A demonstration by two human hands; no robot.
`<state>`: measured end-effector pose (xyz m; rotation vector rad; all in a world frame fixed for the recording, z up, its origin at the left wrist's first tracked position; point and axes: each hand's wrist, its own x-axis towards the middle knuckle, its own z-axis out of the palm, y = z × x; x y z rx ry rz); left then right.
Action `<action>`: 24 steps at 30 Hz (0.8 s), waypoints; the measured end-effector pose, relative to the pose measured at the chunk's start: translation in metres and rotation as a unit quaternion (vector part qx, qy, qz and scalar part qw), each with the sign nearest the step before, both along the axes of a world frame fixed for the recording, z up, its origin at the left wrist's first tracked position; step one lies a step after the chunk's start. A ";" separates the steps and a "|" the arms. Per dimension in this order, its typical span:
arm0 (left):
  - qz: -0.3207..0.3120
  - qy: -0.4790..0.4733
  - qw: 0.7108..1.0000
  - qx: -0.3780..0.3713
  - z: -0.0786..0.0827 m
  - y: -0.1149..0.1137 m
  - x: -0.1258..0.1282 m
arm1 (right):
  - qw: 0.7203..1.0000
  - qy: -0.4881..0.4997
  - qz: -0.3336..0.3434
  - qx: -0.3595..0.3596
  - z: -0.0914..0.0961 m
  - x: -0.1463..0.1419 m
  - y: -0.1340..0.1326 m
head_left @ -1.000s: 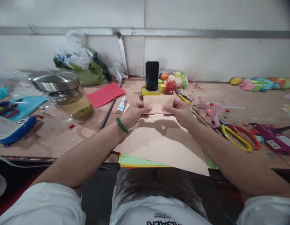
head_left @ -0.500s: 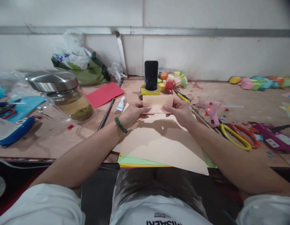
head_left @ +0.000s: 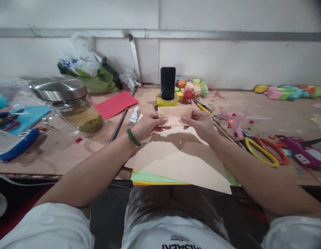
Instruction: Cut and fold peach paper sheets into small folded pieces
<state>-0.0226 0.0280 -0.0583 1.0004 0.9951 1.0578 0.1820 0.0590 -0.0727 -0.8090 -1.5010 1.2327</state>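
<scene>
A folded piece of peach paper [head_left: 175, 112] is held up between both hands, level and facing me. My left hand [head_left: 151, 123] pinches its left end, thumb on the near face and fingers behind. At the right end my right hand [head_left: 197, 122] grips it the same way, thumb pointing inward. Beneath them lies a large peach sheet [head_left: 181, 159], shaded by my hands. Green paper [head_left: 155, 177] and yellow sheets stick out under its front edge, at the table's edge.
Behind my hands a phone [head_left: 167, 83] stands in a yellow tape roll [head_left: 167, 100], beside folded paper pieces [head_left: 188, 89]. Left are a glass jug [head_left: 79, 117] and red paper [head_left: 117, 104]. Right are a pink glue gun [head_left: 235, 126], scissors [head_left: 261, 151] and a purple power strip [head_left: 302, 150].
Almost nothing differs. Both hands keep the same hold on the folded paper, with only a very slight shift of the right thumb and of the view.
</scene>
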 end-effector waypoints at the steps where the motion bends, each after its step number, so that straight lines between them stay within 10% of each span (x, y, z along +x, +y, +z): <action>1: -0.005 -0.001 1.000 -0.001 0.000 0.000 0.000 | 1.000 0.004 0.001 -0.003 0.000 0.000 0.000; 24: -0.086 0.043 0.990 -0.102 0.017 0.004 -0.016 | 0.987 0.027 0.114 -0.113 -0.001 0.001 0.000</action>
